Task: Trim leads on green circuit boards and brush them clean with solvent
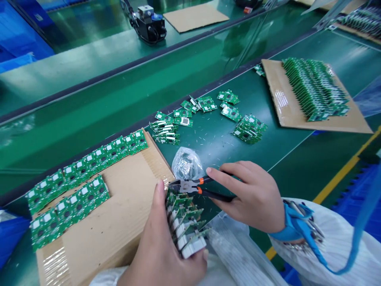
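My left hand (157, 250) is closed around a fanned stack of small green circuit boards (186, 222), held edge-up at the bottom centre. My right hand (253, 194) grips black-handled cutting pliers (193, 186) with orange collars. The plier jaws touch the top board of the stack. A blue wrist strap (293, 226) with a coiled cord sits on my right wrist. Just beyond the pliers lies a crumpled clear plastic bag (187, 163).
A cardboard sheet (119, 222) on the left carries rows of green boards (86, 174). Loose boards (208, 115) and small piles lie on the green bench mat. Another cardboard sheet (285, 111) at the right holds a long leaning row of boards (315, 87). A black device (149, 24) stands beyond the conveyor belt.
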### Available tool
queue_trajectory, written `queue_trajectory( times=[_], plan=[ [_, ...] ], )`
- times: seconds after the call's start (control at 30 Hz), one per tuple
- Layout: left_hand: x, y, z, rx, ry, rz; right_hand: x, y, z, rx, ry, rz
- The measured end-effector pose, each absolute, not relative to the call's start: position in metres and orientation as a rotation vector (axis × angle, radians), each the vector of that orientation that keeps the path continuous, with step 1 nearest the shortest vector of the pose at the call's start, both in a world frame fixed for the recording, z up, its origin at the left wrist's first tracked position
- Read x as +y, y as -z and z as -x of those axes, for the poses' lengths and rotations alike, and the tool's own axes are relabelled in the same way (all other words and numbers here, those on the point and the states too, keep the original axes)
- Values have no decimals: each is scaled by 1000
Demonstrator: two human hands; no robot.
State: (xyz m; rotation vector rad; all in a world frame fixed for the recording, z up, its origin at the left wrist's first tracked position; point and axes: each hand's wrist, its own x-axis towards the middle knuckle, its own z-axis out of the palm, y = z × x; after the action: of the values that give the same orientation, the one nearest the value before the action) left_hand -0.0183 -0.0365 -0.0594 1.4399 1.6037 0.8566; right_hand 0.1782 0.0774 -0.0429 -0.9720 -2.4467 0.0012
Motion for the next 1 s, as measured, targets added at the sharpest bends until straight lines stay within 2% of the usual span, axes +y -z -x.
queue_trajectory(
  times=[0.23,0.47,0.6,0.77,1.0],
  plan=[
    [-26,49,6,1718,-797,-1180,70,48,-178,-2463,-136,1071],
    [-11,44,4,1709,-681,-974,72,47,-189,-2509,-434,1345],
    [-18,45,12,1762,-680,-1102,85,51,-211,-2473,-206,1496],
    [-32,49,21,1756,-703,-1395,99,81,-232,-2481,82,1760],
    [-46,56,28,1730,-921,-1828,113,118,-227,-2478,-69,1827]
  ],
)
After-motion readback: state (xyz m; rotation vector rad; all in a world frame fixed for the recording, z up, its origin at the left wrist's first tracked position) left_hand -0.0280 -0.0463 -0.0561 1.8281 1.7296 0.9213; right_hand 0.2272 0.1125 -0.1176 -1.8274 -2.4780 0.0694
